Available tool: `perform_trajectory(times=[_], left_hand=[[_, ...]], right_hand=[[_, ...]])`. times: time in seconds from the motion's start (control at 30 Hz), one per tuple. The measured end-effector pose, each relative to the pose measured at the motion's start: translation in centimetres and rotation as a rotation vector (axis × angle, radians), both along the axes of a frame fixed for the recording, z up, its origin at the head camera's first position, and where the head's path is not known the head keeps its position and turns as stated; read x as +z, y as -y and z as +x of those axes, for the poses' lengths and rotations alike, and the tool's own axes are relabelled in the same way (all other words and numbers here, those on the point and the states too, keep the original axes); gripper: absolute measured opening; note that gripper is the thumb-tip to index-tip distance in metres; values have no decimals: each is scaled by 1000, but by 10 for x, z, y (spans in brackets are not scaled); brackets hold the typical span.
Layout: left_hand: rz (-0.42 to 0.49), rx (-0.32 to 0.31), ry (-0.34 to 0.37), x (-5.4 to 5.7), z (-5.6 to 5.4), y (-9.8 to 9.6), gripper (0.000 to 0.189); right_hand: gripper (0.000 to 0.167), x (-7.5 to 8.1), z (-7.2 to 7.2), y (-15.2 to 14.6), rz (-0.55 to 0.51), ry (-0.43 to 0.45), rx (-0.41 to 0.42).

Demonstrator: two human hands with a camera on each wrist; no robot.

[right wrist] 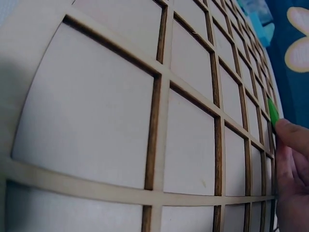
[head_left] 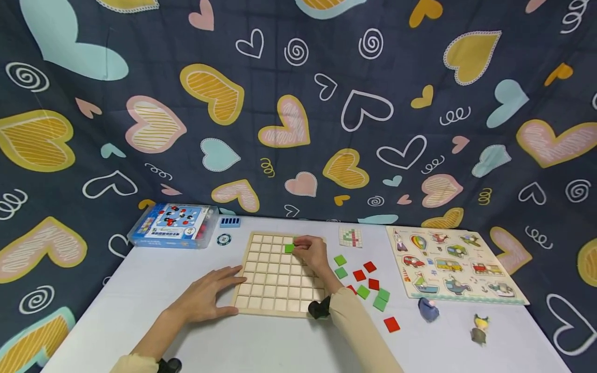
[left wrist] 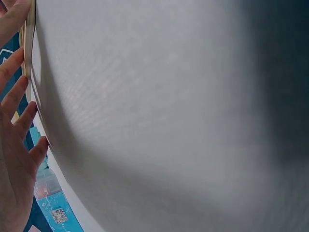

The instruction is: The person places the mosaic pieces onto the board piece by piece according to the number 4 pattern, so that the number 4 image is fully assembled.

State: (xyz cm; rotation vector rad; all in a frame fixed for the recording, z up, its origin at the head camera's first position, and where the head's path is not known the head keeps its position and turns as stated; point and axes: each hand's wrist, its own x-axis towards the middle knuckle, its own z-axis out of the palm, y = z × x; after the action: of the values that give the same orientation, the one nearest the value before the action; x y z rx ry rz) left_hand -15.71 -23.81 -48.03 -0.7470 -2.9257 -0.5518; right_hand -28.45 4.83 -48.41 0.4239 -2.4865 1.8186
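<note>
A wooden grid board (head_left: 261,312) with square recesses lies on the white table. My right hand (head_left: 311,254) reaches over its far right part and pinches a green square tile (head_left: 289,248) at the tile's edge. In the right wrist view the thumb and fingers hold that green tile (right wrist: 273,113) over the far cells. My left hand (head_left: 207,295) rests with spread fingers along the board's left edge, fingertips touching the frame. The left wrist view shows the same fingers (left wrist: 17,101) against the wooden side.
Loose green tiles (head_left: 341,272) and red tiles (head_left: 392,325) lie right of the board. Behind them is a small pattern card (head_left: 351,237). A picture puzzle board (head_left: 466,295), a blue figure (head_left: 428,310) and a doll (head_left: 479,330) stand right; a plastic box (head_left: 177,225) sits back left.
</note>
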Motion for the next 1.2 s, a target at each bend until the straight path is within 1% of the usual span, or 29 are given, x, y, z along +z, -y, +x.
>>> perform_trajectory(times=[0.2,0.37,0.53,0.6,0.7,0.87,0.93,1.07,1.2], left_hand=[[7,-24,-23,-1,0,2,69],[5,-19,-24,-1,-1,3,70],[13,-23,-16,1,-1,5,71],[19,-23,-3,3,-1,4,71],[25,-21,26,4,-1,1,71],[22,-15,69,7,-2,-5,72],[19,-7,88,10,-3,-7,72],[10,6,126,14,-4,-6,74],[1,7,119,17,-3,-3,73]], right_hand=[[24,1,0,2,-14,17,-8],[24,4,1,3,-40,45,-1],[24,4,1,5,-70,73,17],[25,4,2,5,-73,76,24],[26,5,3,3,-51,77,29],[28,9,5,-2,-50,112,43],[29,11,5,-4,-98,133,60],[30,13,4,-8,-146,157,74],[31,16,3,-14,-164,176,85]])
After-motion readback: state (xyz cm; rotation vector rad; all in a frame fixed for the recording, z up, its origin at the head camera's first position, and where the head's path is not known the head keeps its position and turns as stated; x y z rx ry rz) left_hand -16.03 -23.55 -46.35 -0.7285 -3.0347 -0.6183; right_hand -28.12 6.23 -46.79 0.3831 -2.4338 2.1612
